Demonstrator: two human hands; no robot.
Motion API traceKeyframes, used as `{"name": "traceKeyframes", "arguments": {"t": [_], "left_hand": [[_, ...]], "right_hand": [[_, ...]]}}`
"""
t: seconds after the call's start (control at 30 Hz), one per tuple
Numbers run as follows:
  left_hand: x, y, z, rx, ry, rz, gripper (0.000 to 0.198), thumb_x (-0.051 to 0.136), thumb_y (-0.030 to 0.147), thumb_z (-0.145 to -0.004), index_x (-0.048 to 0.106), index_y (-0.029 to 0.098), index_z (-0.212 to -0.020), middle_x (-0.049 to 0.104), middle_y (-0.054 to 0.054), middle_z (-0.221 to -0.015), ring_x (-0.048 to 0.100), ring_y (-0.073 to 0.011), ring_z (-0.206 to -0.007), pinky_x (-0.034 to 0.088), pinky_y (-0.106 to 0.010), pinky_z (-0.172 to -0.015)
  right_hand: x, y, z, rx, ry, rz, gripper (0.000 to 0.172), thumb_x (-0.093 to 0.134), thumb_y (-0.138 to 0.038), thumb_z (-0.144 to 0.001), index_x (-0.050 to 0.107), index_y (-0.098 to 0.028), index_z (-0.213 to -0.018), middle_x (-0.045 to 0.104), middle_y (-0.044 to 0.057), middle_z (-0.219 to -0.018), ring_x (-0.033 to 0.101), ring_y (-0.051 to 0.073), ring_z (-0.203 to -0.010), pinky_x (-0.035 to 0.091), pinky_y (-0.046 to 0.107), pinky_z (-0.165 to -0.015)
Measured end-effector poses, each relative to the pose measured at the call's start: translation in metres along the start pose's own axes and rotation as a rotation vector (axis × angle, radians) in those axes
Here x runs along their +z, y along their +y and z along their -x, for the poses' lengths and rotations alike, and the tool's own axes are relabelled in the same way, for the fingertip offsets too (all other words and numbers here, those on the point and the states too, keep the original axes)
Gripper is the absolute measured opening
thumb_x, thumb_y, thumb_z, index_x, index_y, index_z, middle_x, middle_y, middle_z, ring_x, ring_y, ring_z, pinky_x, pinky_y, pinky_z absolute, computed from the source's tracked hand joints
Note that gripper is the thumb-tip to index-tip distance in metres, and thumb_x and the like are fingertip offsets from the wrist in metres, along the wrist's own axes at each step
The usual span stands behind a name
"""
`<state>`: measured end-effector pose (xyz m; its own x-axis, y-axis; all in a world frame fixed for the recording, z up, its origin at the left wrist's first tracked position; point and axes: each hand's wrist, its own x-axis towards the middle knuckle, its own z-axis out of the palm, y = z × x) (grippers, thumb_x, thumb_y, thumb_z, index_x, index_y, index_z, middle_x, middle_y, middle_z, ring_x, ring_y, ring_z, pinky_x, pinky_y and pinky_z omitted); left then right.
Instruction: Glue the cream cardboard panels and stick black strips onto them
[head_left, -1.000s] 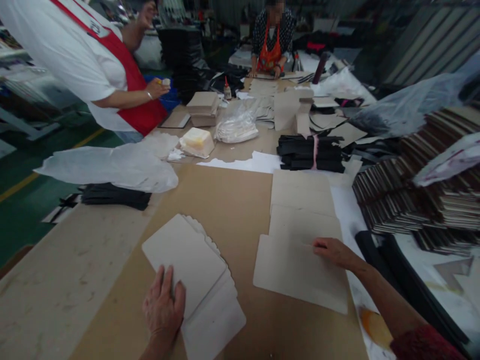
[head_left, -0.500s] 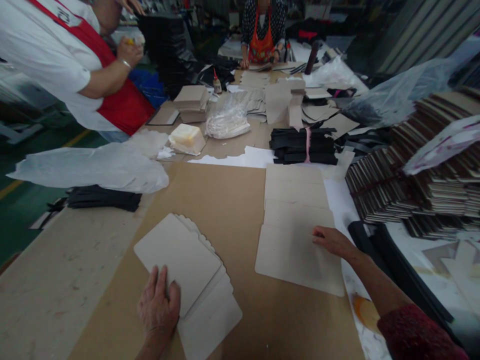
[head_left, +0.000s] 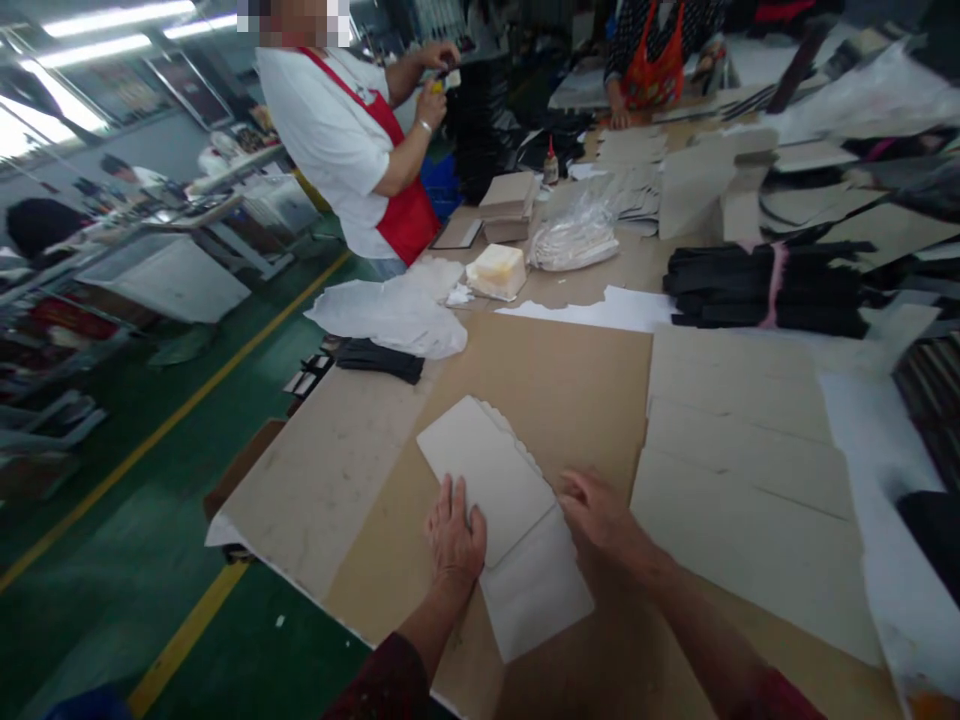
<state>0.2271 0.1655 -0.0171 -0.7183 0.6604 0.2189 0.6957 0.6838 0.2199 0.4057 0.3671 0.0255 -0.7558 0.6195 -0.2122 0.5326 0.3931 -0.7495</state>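
Observation:
A fanned stack of pale grey cardboard sheets with rounded corners lies aslant on the brown board. My left hand rests flat on the lower left of the stack, fingers stretched out. At the stack's right edge is my right hand, slightly blurred, with its fingers curled and pinching the edge of a sheet. To the right, several more cardboard sheets are laid overlapping in a column running away from me. Which sheet of the stack my right fingers hold is partly hidden.
Behind the board lie a yellowish-white block, clear plastic bags, and a tied bundle of black strips. A plastic sheet covers the far left corner. A person in a red apron stands left; another works at the far end.
My right hand has moved left from the laid-out sheets to the stack's right edge. My left hand stays on the stack. The view has swung left, showing more floor.

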Motion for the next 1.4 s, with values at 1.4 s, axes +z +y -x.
{"name": "traceKeyframes", "arguments": {"t": [1.4], "left_hand": [[-0.012, 0.006, -0.005, 0.037, 0.003, 0.014, 0.056, 0.039, 0.044, -0.096, 0.047, 0.014, -0.143, 0.04, -0.018, -0.154, 0.043, -0.0372, -0.133, 0.037, -0.055, -0.105]], "right_hand": [[-0.059, 0.009, 0.078, 0.192, 0.059, 0.119, 0.019, 0.052, -0.03, -0.088, 0.066, -0.02, -0.079, 0.067, -0.002, -0.077, 0.059, 0.015, -0.075, 0.04, 0.023, -0.067]]}}
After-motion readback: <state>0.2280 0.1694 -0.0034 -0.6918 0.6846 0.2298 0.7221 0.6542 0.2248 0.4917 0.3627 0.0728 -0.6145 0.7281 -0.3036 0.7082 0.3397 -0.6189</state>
